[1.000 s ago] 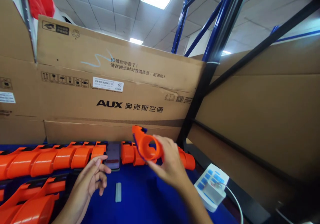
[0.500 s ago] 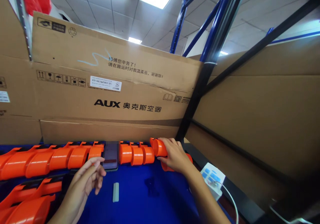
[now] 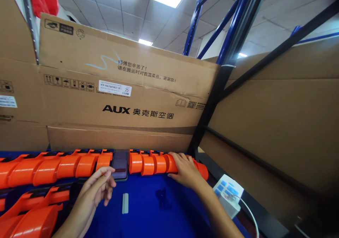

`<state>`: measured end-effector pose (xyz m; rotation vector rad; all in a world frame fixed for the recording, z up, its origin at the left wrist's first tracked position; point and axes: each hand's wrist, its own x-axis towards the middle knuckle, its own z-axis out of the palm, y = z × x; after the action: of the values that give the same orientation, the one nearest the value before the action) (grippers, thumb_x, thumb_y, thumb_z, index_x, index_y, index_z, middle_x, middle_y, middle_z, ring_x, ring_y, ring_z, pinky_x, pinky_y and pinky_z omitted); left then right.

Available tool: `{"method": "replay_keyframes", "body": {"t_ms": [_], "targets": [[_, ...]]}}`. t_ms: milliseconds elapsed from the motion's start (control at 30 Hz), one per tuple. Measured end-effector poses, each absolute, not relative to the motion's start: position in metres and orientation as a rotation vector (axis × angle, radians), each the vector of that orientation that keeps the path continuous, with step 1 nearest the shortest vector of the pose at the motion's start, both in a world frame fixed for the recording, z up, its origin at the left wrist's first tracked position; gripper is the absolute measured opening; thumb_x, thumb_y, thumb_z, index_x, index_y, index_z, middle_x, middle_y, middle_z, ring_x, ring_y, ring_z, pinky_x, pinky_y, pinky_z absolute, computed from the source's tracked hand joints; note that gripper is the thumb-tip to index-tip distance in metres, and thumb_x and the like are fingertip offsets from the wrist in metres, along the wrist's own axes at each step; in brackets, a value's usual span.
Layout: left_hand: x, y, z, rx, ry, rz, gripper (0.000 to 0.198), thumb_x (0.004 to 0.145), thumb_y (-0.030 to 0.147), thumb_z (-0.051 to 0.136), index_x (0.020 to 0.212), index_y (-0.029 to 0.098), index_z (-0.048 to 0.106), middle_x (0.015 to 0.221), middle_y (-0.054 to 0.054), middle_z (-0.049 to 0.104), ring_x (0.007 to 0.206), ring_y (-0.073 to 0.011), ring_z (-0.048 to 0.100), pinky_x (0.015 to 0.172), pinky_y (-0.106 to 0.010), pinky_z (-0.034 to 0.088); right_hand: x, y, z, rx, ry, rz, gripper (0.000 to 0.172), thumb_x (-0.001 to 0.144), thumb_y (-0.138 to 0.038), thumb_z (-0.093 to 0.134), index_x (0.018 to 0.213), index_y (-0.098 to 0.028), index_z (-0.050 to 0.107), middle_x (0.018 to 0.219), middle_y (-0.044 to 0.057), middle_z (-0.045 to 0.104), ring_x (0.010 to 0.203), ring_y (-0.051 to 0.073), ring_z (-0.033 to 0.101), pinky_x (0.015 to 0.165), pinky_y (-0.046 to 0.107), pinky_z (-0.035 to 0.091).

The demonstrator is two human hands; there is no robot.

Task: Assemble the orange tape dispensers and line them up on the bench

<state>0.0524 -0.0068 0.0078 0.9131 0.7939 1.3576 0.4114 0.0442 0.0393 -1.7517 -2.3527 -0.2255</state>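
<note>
My right hand (image 3: 185, 170) is wrapped over an orange round plastic piece (image 3: 171, 163), gripping it in the short row at the back right. More orange pieces (image 3: 147, 165) stand to its left, and another (image 3: 202, 170) shows beyond the hand on the right. My left hand (image 3: 99, 185) hovers in front of the longer row of orange pieces (image 3: 67, 166). Its fingers are loosely bent and apart, with nothing visible in them. Between the two rows lies a dark phone-like slab (image 3: 120, 165), close to the left fingertips.
A small pale strip (image 3: 125, 203) and a dark flat item (image 3: 162, 199) lie on the blue surface (image 3: 143, 220). Larger orange pieces (image 3: 34, 220) sit at front left. A white power strip (image 3: 227, 195) with a cable is at right. Cardboard (image 3: 119, 100) and a rack post (image 3: 209, 114) stand behind.
My right hand has pushed down and settled the orange piece, which was tilted and raised, into line with its neighbours. My left hand has barely moved. The view has shifted slightly.
</note>
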Motion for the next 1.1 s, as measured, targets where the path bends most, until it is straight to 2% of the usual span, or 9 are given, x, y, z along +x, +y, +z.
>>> {"method": "replay_keyframes", "body": {"t_ms": [167,233,300,367,433,767,933,1000,1100], "targets": [[0.054,-0.007,0.009,0.907,0.798,1.357,0.038,0.08,0.047,0.075,0.104,0.019,0.064,0.07,0.0,0.068,0.048,-0.0133,0.057,0.042,-0.022,0.04,0.427,0.032,0.044,-1.841,-2.381,-0.144,0.112,0.066,-0.041,0.08,0.16,-0.024,0.021,0.158,0.017,0.041,0.146,0.04,0.031,0.115,0.057,0.02],[0.054,-0.007,0.009,0.909,0.793,1.358,0.038,0.081,0.047,0.075,0.104,0.019,0.065,0.071,0.0,0.068,0.048,-0.013,0.057,0.042,-0.022,0.04,0.435,0.029,0.047,-1.953,-2.379,-0.149,0.109,0.064,-0.039,0.08,0.159,-0.024,0.027,0.161,0.017,0.036,0.15,0.041,0.022,0.117,0.06,0.015],[0.054,-0.008,0.01,0.913,0.796,1.351,0.037,0.081,0.047,0.074,0.104,0.02,0.065,0.071,0.0,0.068,0.048,-0.0126,0.057,0.042,-0.022,0.04,0.44,0.028,0.048,-2.047,-2.376,-0.191,0.097,0.063,-0.033,0.081,0.151,-0.022,0.043,0.159,0.018,0.039,0.151,0.043,0.02,0.117,0.063,0.011],[0.055,-0.009,0.011,0.915,0.804,1.345,0.036,0.082,0.047,0.074,0.103,0.02,0.064,0.071,0.0,0.068,0.048,-0.0124,0.057,0.043,-0.022,0.04,0.441,0.028,0.047,-2.073,-2.381,-0.228,0.084,0.063,-0.029,0.08,0.142,-0.021,0.055,0.155,0.018,0.044,0.15,0.045,0.021,0.118,0.063,0.011],[0.055,-0.01,0.013,0.911,0.81,1.347,0.036,0.081,0.047,0.075,0.103,0.019,0.065,0.07,0.0,0.067,0.048,-0.0125,0.057,0.043,-0.022,0.04,0.44,0.027,0.047,-2.058,-2.389,-0.241,0.078,0.063,-0.026,0.08,0.138,-0.021,0.059,0.154,0.016,0.047,0.149,0.044,0.024,0.118,0.062,0.013],[0.054,-0.009,0.009,0.919,0.794,1.338,0.034,0.082,0.046,0.074,0.104,0.02,0.065,0.071,0.0,0.067,0.05,-0.0128,0.057,0.043,-0.022,0.041,0.434,-0.006,0.089,-1.86,-2.375,-0.454,0.074,0.069,-0.021,0.071,0.141,-0.025,0.054,0.146,0.014,0.057,0.144,0.044,0.034,0.114,0.064,0.021],[0.053,-0.008,0.009,0.959,0.788,1.303,0.034,0.084,0.045,0.073,0.105,0.019,0.068,0.075,-0.002,0.069,0.054,-0.0141,0.06,0.046,-0.023,0.044,0.393,-0.04,0.124,-1.656,-2.323,-0.52,0.061,0.076,-0.025,0.071,0.135,-0.024,0.059,0.134,0.015,0.064,0.129,0.044,0.049,0.107,0.065,0.029],[0.055,-0.011,0.011,1.005,0.787,1.261,0.036,0.083,0.043,0.074,0.109,0.019,0.069,0.081,-0.006,0.073,0.06,-0.0167,0.064,0.049,-0.025,0.047,0.365,-0.054,0.129,-1.479,-2.336,-0.441,0.063,0.08,-0.032,0.072,0.14,-0.025,0.055,0.134,0.015,0.064,0.123,0.042,0.053,0.103,0.062,0.036],[0.059,-0.021,0.013,1.026,0.737,1.183,0.046,0.085,0.043,0.074,0.124,0.021,0.066,0.108,-0.014,0.077,0.082,-0.0247,0.072,0.065,-0.033,0.055,0.319,-0.071,0.122,-1.208,-2.444,-0.215,0.069,0.086,-0.031,0.071,0.15,-0.029,0.044,0.143,0.011,0.058,0.126,0.037,0.052,0.106,0.059,0.037]]}}
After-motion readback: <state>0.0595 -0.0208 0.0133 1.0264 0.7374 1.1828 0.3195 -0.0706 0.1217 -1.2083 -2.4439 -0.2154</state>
